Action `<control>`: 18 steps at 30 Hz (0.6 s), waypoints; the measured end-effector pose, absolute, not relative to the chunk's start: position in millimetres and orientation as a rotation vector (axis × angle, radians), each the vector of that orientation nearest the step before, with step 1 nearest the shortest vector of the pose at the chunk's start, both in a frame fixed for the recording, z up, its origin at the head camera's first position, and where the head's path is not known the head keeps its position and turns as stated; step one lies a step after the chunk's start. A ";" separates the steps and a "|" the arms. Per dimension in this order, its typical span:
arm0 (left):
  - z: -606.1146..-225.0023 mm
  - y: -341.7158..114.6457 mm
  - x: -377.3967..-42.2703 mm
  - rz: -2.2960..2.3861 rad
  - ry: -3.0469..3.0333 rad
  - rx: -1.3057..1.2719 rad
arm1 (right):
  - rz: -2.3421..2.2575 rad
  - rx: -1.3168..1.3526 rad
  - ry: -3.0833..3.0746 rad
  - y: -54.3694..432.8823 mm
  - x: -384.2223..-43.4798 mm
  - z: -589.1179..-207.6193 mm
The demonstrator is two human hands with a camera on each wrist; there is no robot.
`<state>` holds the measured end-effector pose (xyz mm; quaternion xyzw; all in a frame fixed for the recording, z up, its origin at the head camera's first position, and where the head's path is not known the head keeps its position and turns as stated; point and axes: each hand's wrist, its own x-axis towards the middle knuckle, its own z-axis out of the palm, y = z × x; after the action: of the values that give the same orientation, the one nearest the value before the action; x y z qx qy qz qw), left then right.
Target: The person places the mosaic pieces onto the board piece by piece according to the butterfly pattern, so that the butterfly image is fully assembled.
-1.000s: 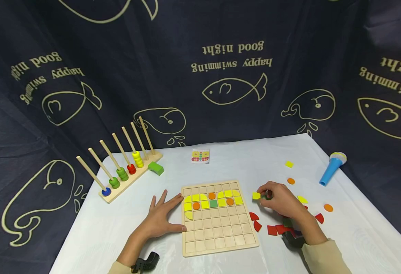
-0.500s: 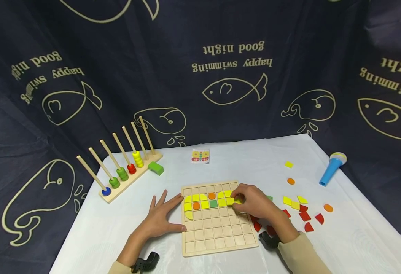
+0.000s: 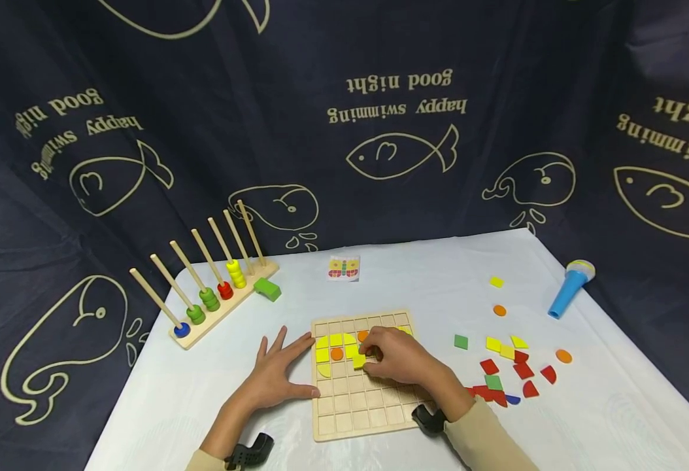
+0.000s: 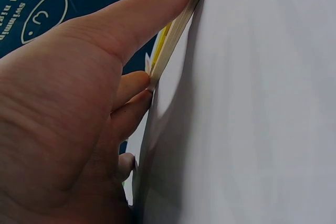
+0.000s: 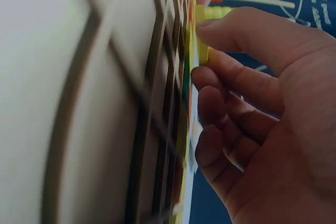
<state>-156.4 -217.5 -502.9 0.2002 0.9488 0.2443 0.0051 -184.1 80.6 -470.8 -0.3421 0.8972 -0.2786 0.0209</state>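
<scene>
A wooden grid board (image 3: 352, 418) lies on the white table, with yellow tiles, orange discs and other pieces in its upper rows. My right hand (image 3: 400, 353) is over the middle of the board, pinching a yellow square tile (image 3: 359, 362) between thumb and finger. In the right wrist view that yellow tile (image 5: 202, 53) shows close to the board's surface, the other fingers curled beside it. My hand hides part of the upper rows. My left hand (image 3: 280, 374) rests with spread fingers against the board's left edge; the left wrist view shows the thumb (image 4: 152, 9) along that edge.
Loose red, yellow, green, orange and blue pieces lie right of the board, among them a green square (image 3: 461, 342). Further back are a butterfly picture card (image 3: 344, 269), a bead-and-peg stand (image 3: 227, 301), a green block (image 3: 268, 289) and a blue toy microphone (image 3: 569, 293).
My right hand has carried the yellow tile leftward from beside the board, across its right side, to over its middle. My left hand has stayed at the left edge.
</scene>
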 end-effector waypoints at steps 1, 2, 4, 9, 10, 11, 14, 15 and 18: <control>-502.7 -217.5 -156.2 0.770 2.972 0.626 | -0.862 -1.074 2.775 76.5 -183.6 -471.0; -502.3 -217.5 -156.0 0.776 2.970 0.624 | -0.858 -1.086 2.771 72.7 -183.2 -471.2; -502.3 -217.5 -155.8 0.780 2.973 0.629 | -0.833 -1.100 2.775 65.5 -182.3 -471.5; -504.3 -217.9 -156.6 0.779 2.980 0.652 | -0.806 -1.114 2.778 52.0 -181.2 -471.9; -504.6 -217.9 -156.6 0.778 2.980 0.652 | -0.800 -1.114 2.778 50.0 -181.2 -472.1; -504.7 -218.0 -156.7 0.776 2.983 0.654 | -0.794 -1.123 2.775 48.3 -181.1 -472.5; -504.5 -218.2 -156.3 0.768 2.984 0.650 | -0.778 -1.140 2.775 44.9 -181.1 -474.1; -504.4 -218.3 -156.2 0.766 2.985 0.648 | -0.775 -1.139 2.779 44.0 -181.2 -474.7; -503.7 -218.8 -155.5 0.769 2.982 0.646 | -0.769 -1.128 2.793 42.3 -181.2 -475.8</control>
<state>-155.5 -218.8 -503.7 0.2053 0.9477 0.2444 -0.0026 -181.2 42.3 -475.8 -0.3627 0.8983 -0.2473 0.0164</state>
